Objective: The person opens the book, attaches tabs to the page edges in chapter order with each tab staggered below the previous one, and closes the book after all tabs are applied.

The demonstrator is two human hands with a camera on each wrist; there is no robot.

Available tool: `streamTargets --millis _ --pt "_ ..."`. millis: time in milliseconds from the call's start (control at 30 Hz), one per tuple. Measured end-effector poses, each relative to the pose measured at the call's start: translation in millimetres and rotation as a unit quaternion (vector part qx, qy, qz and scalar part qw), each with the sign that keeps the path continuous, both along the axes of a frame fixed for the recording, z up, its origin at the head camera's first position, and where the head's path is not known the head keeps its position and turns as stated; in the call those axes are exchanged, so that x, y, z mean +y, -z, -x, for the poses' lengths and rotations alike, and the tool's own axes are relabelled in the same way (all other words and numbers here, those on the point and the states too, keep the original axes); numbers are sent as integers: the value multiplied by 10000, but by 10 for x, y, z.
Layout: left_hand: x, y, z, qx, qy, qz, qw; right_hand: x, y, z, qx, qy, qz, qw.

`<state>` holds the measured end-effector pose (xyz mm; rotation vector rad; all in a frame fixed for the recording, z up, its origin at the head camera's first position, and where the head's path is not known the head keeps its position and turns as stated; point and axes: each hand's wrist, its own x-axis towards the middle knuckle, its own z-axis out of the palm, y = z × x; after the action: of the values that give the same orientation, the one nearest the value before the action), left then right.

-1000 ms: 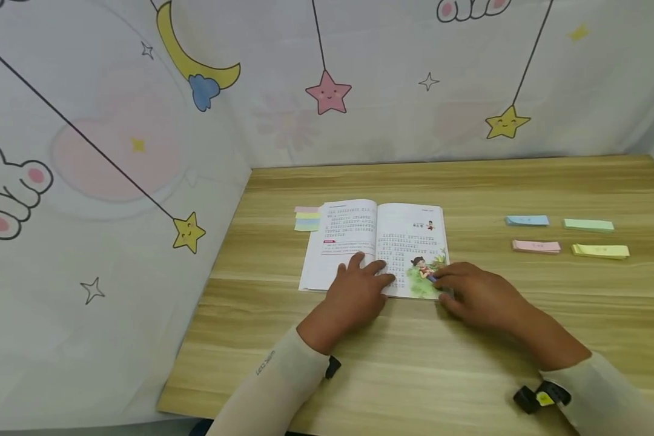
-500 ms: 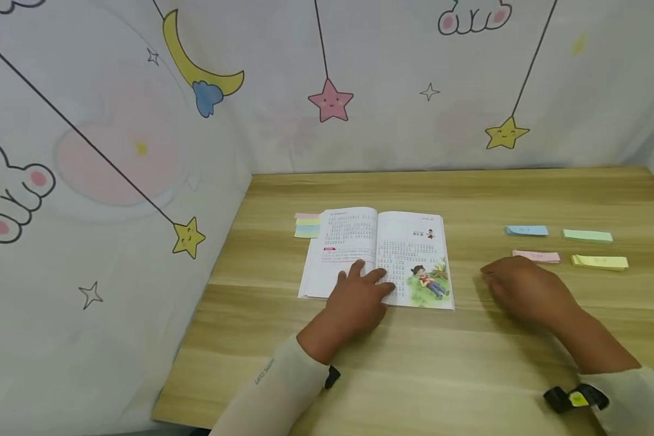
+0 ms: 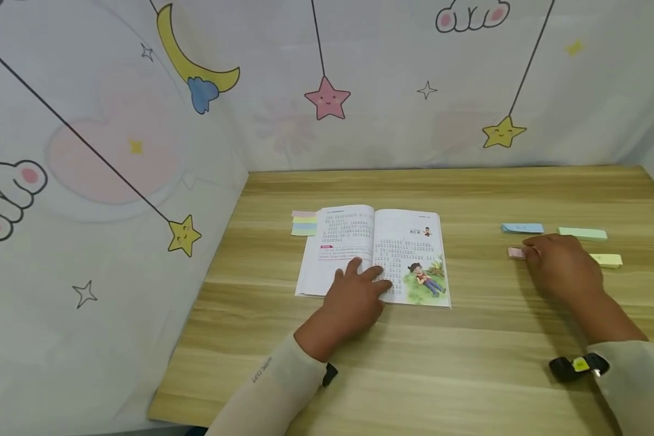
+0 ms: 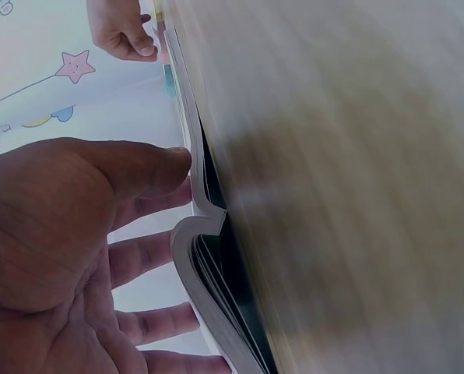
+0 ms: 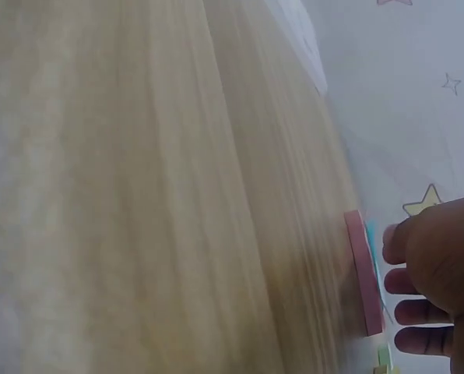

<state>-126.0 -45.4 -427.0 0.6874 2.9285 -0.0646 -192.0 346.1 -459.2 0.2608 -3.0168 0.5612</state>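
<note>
At far left of the frame, a pale wall cloth (image 3: 120, 290) with a printed star (image 3: 184, 235); at centre left, a striped set of coloured tabs (image 3: 304, 223) jutting past the left edge of a book (image 3: 327, 280), probably so placed as to show with it closed; the book itself at centre, lying open on the wooden table (image 3: 251, 357); across its lower gutter, the left hand (image 3: 354, 297), fingers straight and well spread, gripping nothing, merely resting on both halves, presumably to keep the spread flat; at centre right, a blue pad (image 3: 522, 228) and, below, a pink pad (image 3: 515, 253), partly covered by the right hand (image 3: 564, 266), fingers loosely bent and slightly apart in the right wrist view, nothing visibly held, contact with the pink pad impossible to tell; toward the right edge, a green pad (image 3: 582, 232) and a yellow pad (image 3: 609, 261), the four apparently spaced to keep colours separate.
</note>
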Motion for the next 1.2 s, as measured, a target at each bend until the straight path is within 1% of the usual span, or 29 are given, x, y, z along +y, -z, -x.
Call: streamTargets --millis 100,200,300,467,567,700,833,1033,1100,1200 --pt "-10 0 -1 -49 12 -74 10000 32 13 51 -266 -30 -86 9996" --pt "-12 1 3 -54 35 -100 9999 58 20 85 -398 -62 -117 9991" --pt "-24 1 13 -38 11 -62 10000 47 23 122 -367 -40 -44 9993" --pt "-34 -13 38 0 -26 -69 10000 9 -24 163 -271 107 65 9996" --pt "-30 -17 45 -42 -10 -71 10000 -7 -48 157 -261 170 78 9995" --pt "-12 -31 46 -112 -8 -85 9999 -7 -51 123 -226 157 129 9995" --pt "-4 -40 38 -143 -39 -88 9999 -12 -33 95 -115 45 176 9998" --pt "-6 -33 22 -89 -41 -74 9999 -32 4 89 -59 -64 82 9999" --pt "-8 -35 15 -73 -34 -67 9999 -42 7 91 -102 -32 94 9999" --pt "-11 -39 5 -64 -37 -55 10000 -86 -12 84 -141 122 138 9997"
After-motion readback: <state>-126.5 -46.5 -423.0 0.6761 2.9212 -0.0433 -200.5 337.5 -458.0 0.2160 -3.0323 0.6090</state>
